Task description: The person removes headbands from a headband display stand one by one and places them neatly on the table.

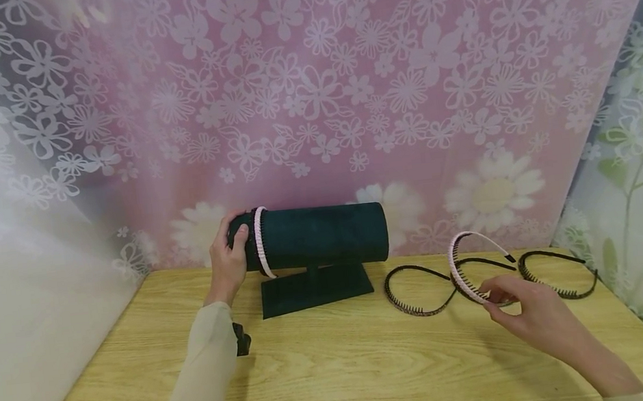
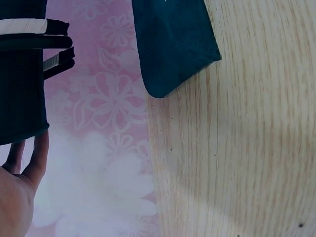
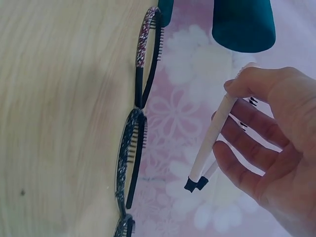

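Note:
My left hand [image 1: 228,259] grips the left end of a dark green cylindrical headband stand [image 1: 325,236], fingers over the top and thumb in front. Around the cylinder near that hand sits a pale pink headband [image 1: 260,239]; in the left wrist view two bands with black tips [image 2: 58,27] show on it. Off to the right, my right hand [image 1: 539,311] pinches another pale pink toothed headband [image 1: 452,258] between thumb and fingers. It is held up off the table, its black-tipped ends [image 3: 196,183] pointing away from the thumb in the right wrist view.
Three dark toothed headbands lie in a row right of the stand: a glittery one [image 1: 418,312], a middle one [image 1: 483,260] partly behind the held band, and one at the far right [image 1: 578,295]. A flowered pink curtain [image 1: 310,97] hangs behind the wooden table [image 1: 340,381].

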`<action>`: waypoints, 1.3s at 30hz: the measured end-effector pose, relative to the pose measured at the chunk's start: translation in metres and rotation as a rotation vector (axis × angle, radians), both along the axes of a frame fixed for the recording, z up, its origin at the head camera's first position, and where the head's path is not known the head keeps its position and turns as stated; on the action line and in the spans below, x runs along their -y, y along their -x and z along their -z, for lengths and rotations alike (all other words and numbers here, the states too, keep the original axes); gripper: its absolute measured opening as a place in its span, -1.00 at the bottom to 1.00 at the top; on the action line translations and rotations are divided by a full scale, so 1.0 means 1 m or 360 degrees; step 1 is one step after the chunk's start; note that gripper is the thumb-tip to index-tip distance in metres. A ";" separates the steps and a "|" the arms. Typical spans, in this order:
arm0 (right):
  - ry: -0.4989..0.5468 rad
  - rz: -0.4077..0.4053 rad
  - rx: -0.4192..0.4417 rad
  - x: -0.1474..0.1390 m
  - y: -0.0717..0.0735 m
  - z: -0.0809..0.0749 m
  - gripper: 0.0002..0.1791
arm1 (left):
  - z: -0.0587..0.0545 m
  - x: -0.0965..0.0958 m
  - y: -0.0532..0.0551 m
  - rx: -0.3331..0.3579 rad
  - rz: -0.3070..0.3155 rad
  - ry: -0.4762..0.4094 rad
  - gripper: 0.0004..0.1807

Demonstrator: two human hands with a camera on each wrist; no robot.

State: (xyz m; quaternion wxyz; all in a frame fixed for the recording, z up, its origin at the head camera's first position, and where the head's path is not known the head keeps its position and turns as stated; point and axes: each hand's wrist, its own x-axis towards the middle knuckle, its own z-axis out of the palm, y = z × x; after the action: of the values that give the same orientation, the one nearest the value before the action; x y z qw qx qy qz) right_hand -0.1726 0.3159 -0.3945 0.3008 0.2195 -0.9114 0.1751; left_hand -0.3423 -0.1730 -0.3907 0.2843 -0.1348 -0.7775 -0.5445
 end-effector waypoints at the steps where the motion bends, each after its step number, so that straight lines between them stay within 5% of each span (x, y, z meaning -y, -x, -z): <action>1: -0.0005 0.0009 0.0000 -0.002 -0.001 0.001 -0.58 | 0.000 0.000 0.000 -0.0002 0.0003 -0.0001 -0.52; 9: -0.0039 0.0057 0.0046 -0.019 -0.005 0.006 -0.57 | -0.001 -0.002 -0.001 0.0032 0.0018 -0.0032 -0.55; 22: -0.0083 0.0191 0.0152 -0.048 -0.016 0.017 -0.58 | -0.029 -0.012 -0.032 0.0015 0.0031 -0.0028 -0.58; 26: -0.0095 0.0193 0.0137 -0.059 -0.019 0.022 -0.57 | -0.028 -0.012 -0.031 0.0016 0.0039 -0.0025 -0.58; 30: -0.0112 0.0233 0.0160 -0.070 -0.024 0.027 -0.57 | -0.015 -0.008 -0.016 0.0019 0.0032 -0.0031 -0.57; 33: -0.0106 0.0291 0.0227 -0.078 -0.028 0.029 -0.59 | -0.004 -0.004 -0.003 0.0015 0.0021 -0.0034 -0.56; 39: -0.0149 0.0386 0.0383 -0.091 -0.034 0.029 -0.66 | 0.001 0.000 0.001 -0.0002 0.0007 -0.0012 -0.55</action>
State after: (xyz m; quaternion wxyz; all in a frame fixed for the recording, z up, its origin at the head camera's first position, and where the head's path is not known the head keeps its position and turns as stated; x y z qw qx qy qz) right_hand -0.1389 0.4065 -0.4239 0.1981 0.0992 -0.9677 0.1201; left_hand -0.3432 -0.1728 -0.3914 0.2840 -0.1358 -0.7749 -0.5481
